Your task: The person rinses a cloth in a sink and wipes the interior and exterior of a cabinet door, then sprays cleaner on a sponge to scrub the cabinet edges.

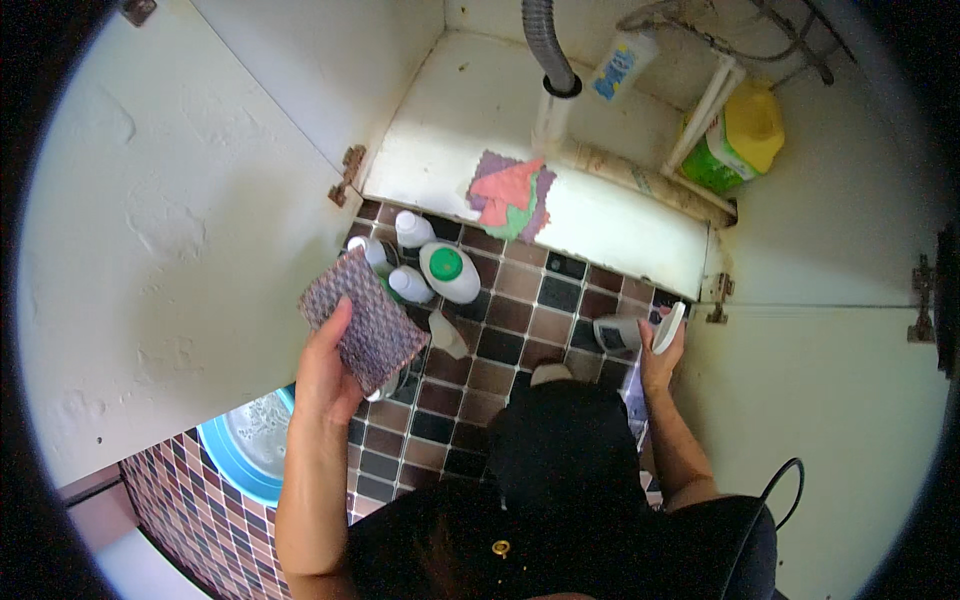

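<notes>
My left hand (330,375) grips a flat, grey-purple woven scrubbing pad (367,322), thumb on its upper face. The pad is held above the tiled floor and partly covers a group of bottles. At the right, beside the open cabinet door, my right hand (660,364) holds a narrow white plastic object (668,328); its exact kind cannot be told. Next to that hand is a pale bottle (619,334) with a dark label; whether the fingers touch it is unclear. Pink, green and purple cloths (512,191) lie at the front edge of the white cabinet floor (427,150).
White bottles, one green-capped (448,270), stand on the tiles. A blue basin (240,472) of sudsy water sits behind the left cabinet door (172,247). Inside the cabinet are a grey drain hose (547,45), a pipe (622,176), a white bottle (622,66) and a yellow-green jug (739,139).
</notes>
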A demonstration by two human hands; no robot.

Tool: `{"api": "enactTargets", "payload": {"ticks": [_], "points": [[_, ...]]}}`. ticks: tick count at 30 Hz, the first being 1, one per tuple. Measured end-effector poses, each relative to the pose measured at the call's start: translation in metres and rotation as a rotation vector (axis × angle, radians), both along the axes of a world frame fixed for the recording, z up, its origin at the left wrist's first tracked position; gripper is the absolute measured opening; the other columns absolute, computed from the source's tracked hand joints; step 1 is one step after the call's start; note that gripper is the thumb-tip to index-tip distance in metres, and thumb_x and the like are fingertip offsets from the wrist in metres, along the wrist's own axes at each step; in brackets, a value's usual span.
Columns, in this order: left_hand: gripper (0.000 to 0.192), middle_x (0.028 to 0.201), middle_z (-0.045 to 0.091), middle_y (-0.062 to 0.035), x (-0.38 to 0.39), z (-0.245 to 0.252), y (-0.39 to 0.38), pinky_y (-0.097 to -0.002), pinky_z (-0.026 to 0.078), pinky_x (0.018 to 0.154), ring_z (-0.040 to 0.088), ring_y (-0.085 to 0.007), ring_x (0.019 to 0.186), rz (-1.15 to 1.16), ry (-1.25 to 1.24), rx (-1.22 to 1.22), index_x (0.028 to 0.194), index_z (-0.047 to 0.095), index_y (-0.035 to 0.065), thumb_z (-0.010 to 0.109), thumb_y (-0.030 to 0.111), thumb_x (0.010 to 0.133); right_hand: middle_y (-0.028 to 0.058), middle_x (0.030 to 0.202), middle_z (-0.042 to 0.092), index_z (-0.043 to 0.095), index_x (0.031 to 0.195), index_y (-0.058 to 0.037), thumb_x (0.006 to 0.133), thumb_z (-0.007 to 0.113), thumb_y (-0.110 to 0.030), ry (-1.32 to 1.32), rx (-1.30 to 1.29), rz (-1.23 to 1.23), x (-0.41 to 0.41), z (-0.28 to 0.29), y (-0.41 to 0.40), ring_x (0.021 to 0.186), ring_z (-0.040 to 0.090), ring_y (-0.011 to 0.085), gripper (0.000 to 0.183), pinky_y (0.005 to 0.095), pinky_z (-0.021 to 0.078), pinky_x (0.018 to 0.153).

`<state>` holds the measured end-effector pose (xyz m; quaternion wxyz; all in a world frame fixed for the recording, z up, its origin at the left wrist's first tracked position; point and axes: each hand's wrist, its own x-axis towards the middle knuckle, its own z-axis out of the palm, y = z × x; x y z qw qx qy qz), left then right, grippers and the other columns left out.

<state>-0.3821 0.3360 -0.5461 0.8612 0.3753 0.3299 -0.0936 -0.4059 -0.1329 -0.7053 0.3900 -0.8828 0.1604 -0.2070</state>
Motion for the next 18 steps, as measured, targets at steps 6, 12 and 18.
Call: {"api": "enactTargets", "payload": {"ticks": [6, 12, 18], "points": [[0.043, 0.119, 0.063, -0.0133, -0.002, 0.001, 0.0, -0.0458, 0.05, 0.096, 0.062, -0.0295, 0.107, -0.107, -0.091, 0.08, 0.129, 0.051, -0.0001, 0.06, 0.011, 0.088, 0.0166, 0.105, 0.064, 0.052, 0.122, 0.0027, 0.074, 0.082, -0.013, 0.156, 0.055, 0.027, -0.032, -0.023, -0.042, 0.098, 0.062, 0.0262, 0.059, 0.0368, 0.049, 0.083], [0.046, 0.129, 0.056, -0.0122, -0.007, 0.032, -0.008, -0.0415, 0.04, 0.105, 0.054, -0.025, 0.118, 0.018, -0.24, 0.116, 0.133, 0.045, 0.0017, 0.055, -0.001, 0.088, 0.0085, 0.087, 0.07, 0.065, 0.099, 0.0015, 0.098, 0.057, -0.017, 0.615, 0.358, 0.599, -0.008, 0.057, 0.05, 0.079, 0.068, 0.022, 0.02, 0.0321, 0.054, 0.069], [0.046, 0.126, 0.057, -0.0086, -0.022, 0.084, -0.015, -0.0343, 0.042, 0.102, 0.054, -0.0182, 0.117, 0.032, -0.478, 0.161, 0.134, 0.045, 0.0022, 0.055, -0.005, 0.09, 0.005, 0.11, 0.063, 0.056, 0.122, 0.001, 0.098, 0.058, -0.013, 0.174, 0.778, 1.206, 0.086, 0.233, 0.296, 0.095, 0.059, 0.0107, 0.028, 0.0275, 0.0488, 0.086]]}}
